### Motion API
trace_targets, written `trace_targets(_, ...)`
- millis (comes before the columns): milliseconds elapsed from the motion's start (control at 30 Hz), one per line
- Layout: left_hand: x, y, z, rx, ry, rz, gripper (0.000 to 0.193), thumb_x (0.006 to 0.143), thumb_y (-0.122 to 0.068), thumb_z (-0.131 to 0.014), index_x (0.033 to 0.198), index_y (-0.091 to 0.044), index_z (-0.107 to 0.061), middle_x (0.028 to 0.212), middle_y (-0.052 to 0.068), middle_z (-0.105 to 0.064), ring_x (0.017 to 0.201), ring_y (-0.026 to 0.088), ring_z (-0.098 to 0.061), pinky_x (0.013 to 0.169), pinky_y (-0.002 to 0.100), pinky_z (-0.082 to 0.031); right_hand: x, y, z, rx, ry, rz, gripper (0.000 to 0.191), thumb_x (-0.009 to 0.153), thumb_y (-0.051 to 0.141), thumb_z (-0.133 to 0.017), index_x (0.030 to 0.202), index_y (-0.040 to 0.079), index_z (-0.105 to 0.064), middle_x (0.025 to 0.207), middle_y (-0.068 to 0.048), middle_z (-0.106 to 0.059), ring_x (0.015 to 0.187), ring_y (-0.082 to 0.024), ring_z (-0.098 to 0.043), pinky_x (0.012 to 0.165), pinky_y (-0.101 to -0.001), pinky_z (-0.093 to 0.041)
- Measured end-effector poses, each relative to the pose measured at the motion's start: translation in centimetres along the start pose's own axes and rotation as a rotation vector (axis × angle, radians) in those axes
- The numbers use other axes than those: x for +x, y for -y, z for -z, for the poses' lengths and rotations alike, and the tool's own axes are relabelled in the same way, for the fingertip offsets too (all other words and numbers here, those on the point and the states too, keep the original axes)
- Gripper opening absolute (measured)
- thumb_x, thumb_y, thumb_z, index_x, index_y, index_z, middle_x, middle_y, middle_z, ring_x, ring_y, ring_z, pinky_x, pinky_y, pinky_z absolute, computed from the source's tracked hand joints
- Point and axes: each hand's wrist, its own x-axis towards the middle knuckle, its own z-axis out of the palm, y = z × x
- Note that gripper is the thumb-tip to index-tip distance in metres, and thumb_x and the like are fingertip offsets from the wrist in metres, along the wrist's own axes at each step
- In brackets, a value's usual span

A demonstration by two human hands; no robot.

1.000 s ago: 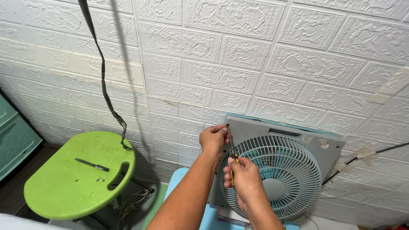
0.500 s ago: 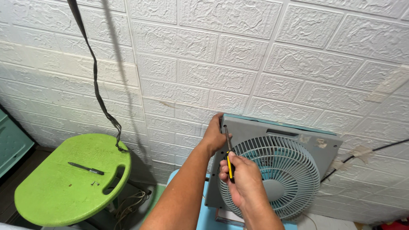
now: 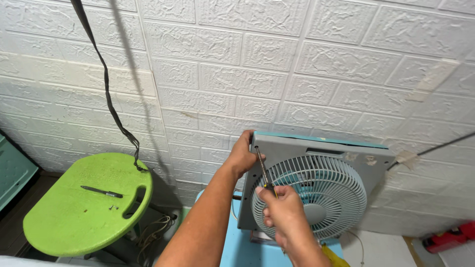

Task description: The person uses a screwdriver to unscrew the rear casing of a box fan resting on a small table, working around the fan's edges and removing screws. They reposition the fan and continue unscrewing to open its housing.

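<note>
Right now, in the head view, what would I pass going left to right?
Green stool with a black pen, hanging black strap, left hand, screwdriver, grey box fan, red object.

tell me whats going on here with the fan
A person is working a screwdriver into the top left corner of a grey box fan that stands against a white brick-pattern wall. The left hand grips that corner of the fan, while the right hand holds the screwdriver's handle. Beside them, a green stool carries another small tool and a few tiny screws.
</note>
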Motion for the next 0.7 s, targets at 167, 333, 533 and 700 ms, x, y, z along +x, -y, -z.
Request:
trace_targets(167, -2.4, -1.5, 0.0, 0.196, -0.017, -0.011, 0.081, 0.070, 0.002, -0.084, 0.140, -0.006, -0.045, 0.123, 0.018, -0.069, 0.117, 0.031, -0.067, 0.099, 0.038, -0.052, -1.5, -2.3, -0.4, -0.135, -0.088, 0.048, 0.028, 0.089, 0.021, -0.076, 0.094, -0.001, -0.060, 0.067, -0.008, -0.057, 0.045, -0.013, -0.047, 0.037, -0.0295, -0.034)
trace_targets(333, -3.4, -2.4, -0.1, 0.215, -0.037, -0.090, 0.084, 0.069, 0.000, -0.085, 0.142, -0.008, -0.045, 0.124, 0.018, -0.069, 0.118, 0.032, -0.067, 0.099, 0.039, -0.053, -1.8, -4.5, -0.9, 0.437, 0.143, -0.173, 0.031, 0.093, 0.031, -0.067, 0.093, 0.000, -0.060, 0.069, -0.004, -0.053, 0.044, -0.011, -0.043, 0.034, -0.0266, -0.029)
trace_targets(533, -3.8, -1.9, 0.0, 0.266, -0.003, -0.052, 0.086, 0.070, 0.000, -0.086, 0.143, -0.011, -0.044, 0.124, 0.019, -0.069, 0.120, 0.033, -0.067, 0.100, 0.040, -0.052, -0.4, -6.4, 1.8, 0.746, 0.416, -0.304, 0.032, 0.090, 0.030, -0.070, 0.095, 0.000, -0.063, 0.072, -0.004, -0.055, 0.047, -0.007, -0.044, 0.034, -0.0210, -0.030)
trace_targets(700, -3.5, -1.9, 1.3, 0.106, 0.158, -0.312, 0.105, 0.067, 0.010, -0.078, 0.158, -0.016, -0.034, 0.146, 0.018, -0.054, 0.136, 0.031, -0.052, 0.110, 0.041, -0.043, -0.7, -6.1, 2.2, 0.599, 0.385, -0.204, 0.019, 0.088, 0.017, -0.074, 0.095, 0.004, -0.061, 0.081, -0.004, -0.061, 0.060, -0.008, -0.052, 0.042, -0.0207, -0.034)
